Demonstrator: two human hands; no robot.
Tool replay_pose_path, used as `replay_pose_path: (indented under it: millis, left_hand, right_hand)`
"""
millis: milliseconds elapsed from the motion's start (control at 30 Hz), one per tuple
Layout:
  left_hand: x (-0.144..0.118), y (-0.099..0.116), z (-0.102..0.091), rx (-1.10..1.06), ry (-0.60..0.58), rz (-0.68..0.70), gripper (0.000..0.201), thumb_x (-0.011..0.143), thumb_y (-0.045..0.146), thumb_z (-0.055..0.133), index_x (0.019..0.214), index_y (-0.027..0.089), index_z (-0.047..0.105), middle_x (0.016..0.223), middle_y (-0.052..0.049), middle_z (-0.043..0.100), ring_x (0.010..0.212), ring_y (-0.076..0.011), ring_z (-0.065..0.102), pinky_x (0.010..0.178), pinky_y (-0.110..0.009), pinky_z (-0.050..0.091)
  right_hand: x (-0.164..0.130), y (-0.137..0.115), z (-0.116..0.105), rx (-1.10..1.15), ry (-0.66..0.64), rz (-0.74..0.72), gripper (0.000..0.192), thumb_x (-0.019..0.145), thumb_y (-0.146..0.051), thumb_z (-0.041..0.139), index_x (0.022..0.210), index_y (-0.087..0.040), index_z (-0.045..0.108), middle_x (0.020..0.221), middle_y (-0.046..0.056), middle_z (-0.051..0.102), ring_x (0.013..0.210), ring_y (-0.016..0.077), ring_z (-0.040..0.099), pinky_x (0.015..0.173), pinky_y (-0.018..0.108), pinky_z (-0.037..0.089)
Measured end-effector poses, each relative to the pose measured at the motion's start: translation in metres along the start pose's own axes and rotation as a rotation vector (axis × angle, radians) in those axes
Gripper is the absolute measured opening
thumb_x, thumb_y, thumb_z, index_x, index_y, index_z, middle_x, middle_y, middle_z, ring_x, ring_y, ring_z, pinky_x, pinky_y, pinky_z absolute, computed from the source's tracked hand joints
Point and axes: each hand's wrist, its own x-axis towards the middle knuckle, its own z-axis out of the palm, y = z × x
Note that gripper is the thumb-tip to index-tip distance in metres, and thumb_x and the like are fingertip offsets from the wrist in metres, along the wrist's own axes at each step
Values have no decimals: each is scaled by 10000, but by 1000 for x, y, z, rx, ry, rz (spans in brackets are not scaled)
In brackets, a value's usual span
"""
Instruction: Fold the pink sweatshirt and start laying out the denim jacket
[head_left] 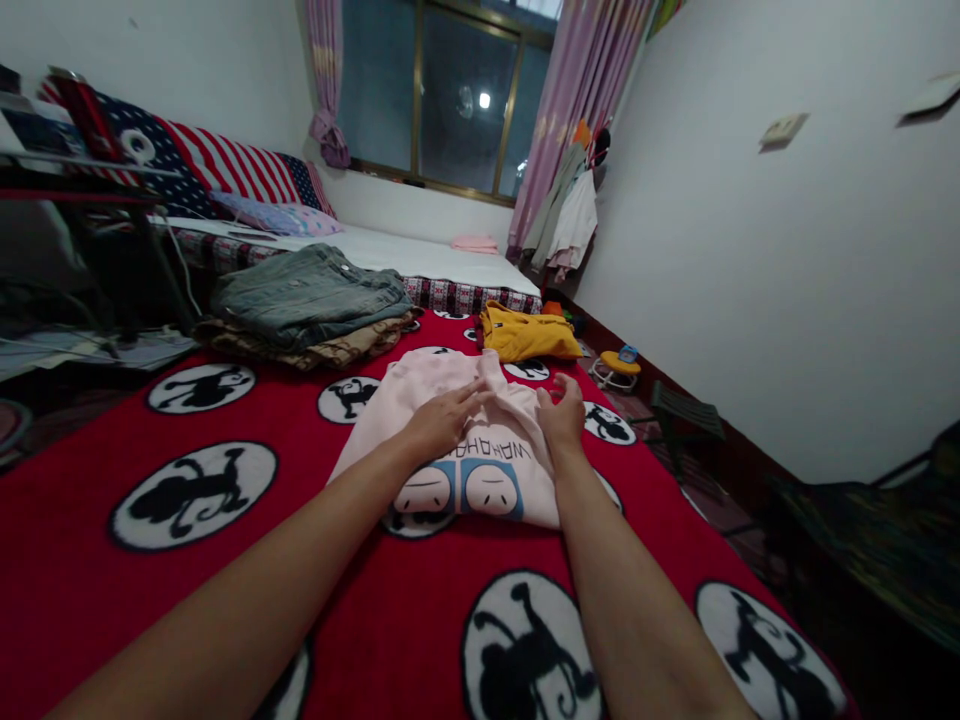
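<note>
Soft pale-pink garment, graphic-printed, lies creased on plush red blanket; left hand flat on cloth, fingers extended; right hand loosely curved at its edge, thumb and fingers apart

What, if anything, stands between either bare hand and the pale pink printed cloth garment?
Nothing visible: the left hand rests on the garment, and the right hand is at its right edge, with no object between.

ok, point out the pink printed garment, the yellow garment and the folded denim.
Pink printed garment (499, 449): head view, on the lettering of its print.
Yellow garment (529, 334): head view, middle of its folded body.
Folded denim (311, 297): head view, middle of its upper face.
</note>
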Motion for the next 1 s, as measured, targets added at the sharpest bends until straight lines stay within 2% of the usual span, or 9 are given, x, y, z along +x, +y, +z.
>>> replay_pose_path:
  millis: [67, 167, 333, 467, 600, 733, 800, 900, 1000]
  left_hand:
    - [-1, 2, -1, -17, 40, -14, 599, 827, 66, 433, 1396, 247, 470, 1546, -26, 345, 1320, -190, 460, 1091, -340, 407]
    - [-5, 4, -6, 30, 145, -89, 477, 830, 123, 494, 1286, 234, 581, 1482, -57, 433, 1293, -225, 473, 1090, -383, 404]
    - [-22, -6, -22, 220, 455, -497, 485, 830, 175, 529, 1312, 215, 554, 1437, -103, 457, 1289, -301, 436, 1075, -456, 386]
    - [-46, -27, -38, 209, 378, -721, 487, 845, 287, 547, 1319, 180, 511, 1230, -145, 605, 1127, -311, 565, 945, -425, 468]
    - [-70, -42, -48, 136, 272, -724, 465, 844, 402, 564, 1265, 205, 536, 1106, -117, 679, 986, -294, 640, 817, -383, 504]
    - [-80, -39, -58, -58, 313, -541, 401, 807, 318, 572, 1187, 193, 597, 1065, -91, 694, 916, -239, 653, 804, -332, 499]
    - [-80, -32, -66, -228, 376, -493, 400, 790, 337, 575, 1160, 191, 616, 1012, -68, 697, 831, -204, 658, 741, -292, 505]
    - [-82, -22, -80, -448, 407, -565, 441, 739, 423, 610, 1106, 182, 650, 899, -44, 693, 721, -178, 642, 617, -248, 486]
    - [-90, -19, -89, -480, 275, -625, 458, 683, 444, 626, 1039, 162, 687, 837, -51, 695, 732, -200, 640, 616, -260, 481]
  right_hand:
    - [-3, -10, 1, -47, -16, -129, 382, 824, -303, 541, 1155, -124, 602, 1128, 143, 665, 972, 209, 620, 901, 331, 459]
    - [-13, -24, 5, -157, -229, -142, 388, 865, -420, 542, 1130, -146, 618, 999, 117, 701, 914, 220, 642, 834, 320, 475]
    - [-28, -29, 11, -478, -325, -101, 512, 830, -459, 616, 1224, -136, 577, 1186, 169, 635, 1091, 291, 591, 877, 356, 452]
    - [-31, -31, 6, -504, -333, -67, 538, 866, -497, 562, 1310, -197, 526, 1113, 140, 668, 959, 293, 648, 779, 356, 469]
    - [-36, -35, -4, -508, -368, -159, 534, 888, -423, 539, 1395, -268, 474, 1161, 115, 672, 949, 286, 661, 772, 356, 470]
    - [-38, -32, -14, -339, -346, -224, 463, 865, -219, 484, 1310, -296, 585, 1223, 62, 671, 1041, 255, 645, 875, 369, 471]
    - [-35, -30, -21, -90, -280, -196, 445, 845, -196, 468, 1255, -242, 633, 1205, 66, 683, 1070, 234, 639, 924, 367, 470]
    - [-28, -30, -34, 224, -220, -72, 438, 812, -243, 510, 1217, -148, 648, 1169, 110, 694, 1060, 235, 648, 905, 366, 500]
    - [-27, -30, -47, 164, -303, 23, 426, 775, -227, 533, 1162, -115, 669, 1096, 132, 716, 997, 253, 671, 863, 381, 519]
